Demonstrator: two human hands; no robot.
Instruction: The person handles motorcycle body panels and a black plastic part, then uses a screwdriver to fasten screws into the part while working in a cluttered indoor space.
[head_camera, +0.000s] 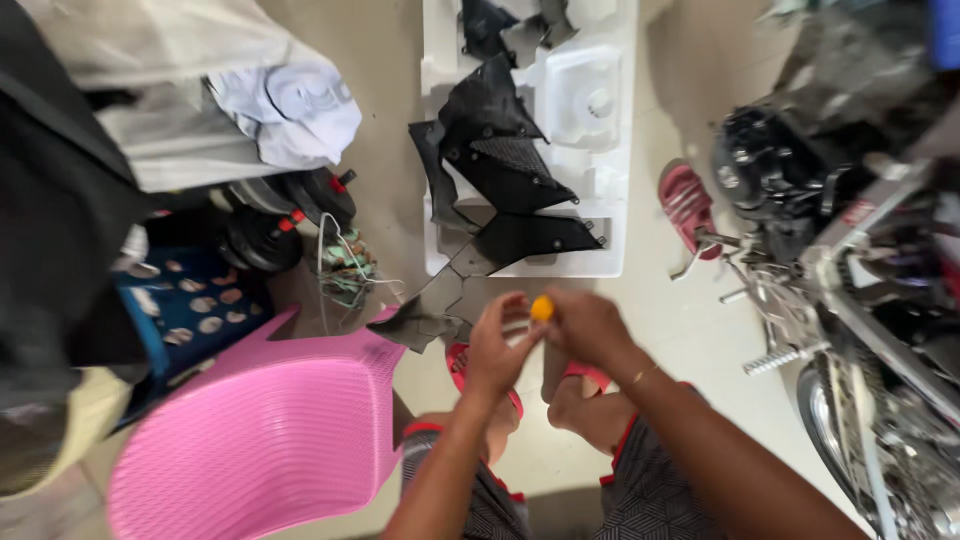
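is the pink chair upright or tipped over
Tipped over: the pink chair lies on the floor beside the left hand, its ribbed seat surface facing up at the camera.

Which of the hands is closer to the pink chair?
The left hand. It sits just right of the pink chair, beside its edge. The right hand is farther right, beyond the small yellow thing both hands hold.

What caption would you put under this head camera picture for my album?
Two hands, left hand and right hand, pinch a small yellow piece above black plastic panels beside a motorcycle.
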